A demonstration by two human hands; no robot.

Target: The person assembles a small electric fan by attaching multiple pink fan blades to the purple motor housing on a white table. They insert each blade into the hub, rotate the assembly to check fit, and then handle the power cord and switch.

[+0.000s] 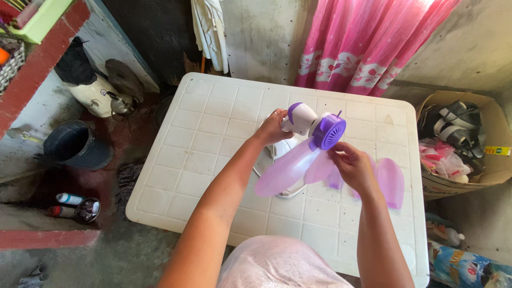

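Concrete walls and a pink curtain (368,48) frame a white desk (213,160), where the left hand (273,127) clasps a fan motor (312,125) steady above it while the right hand (352,166) pinches the translucent blades (288,170).

The right hand (352,168) covered the middle of the fan blade (298,168). The left hand (273,128) hid the rear of the fan motor (312,124). The cardboard box (493,165) was cut by the edge.
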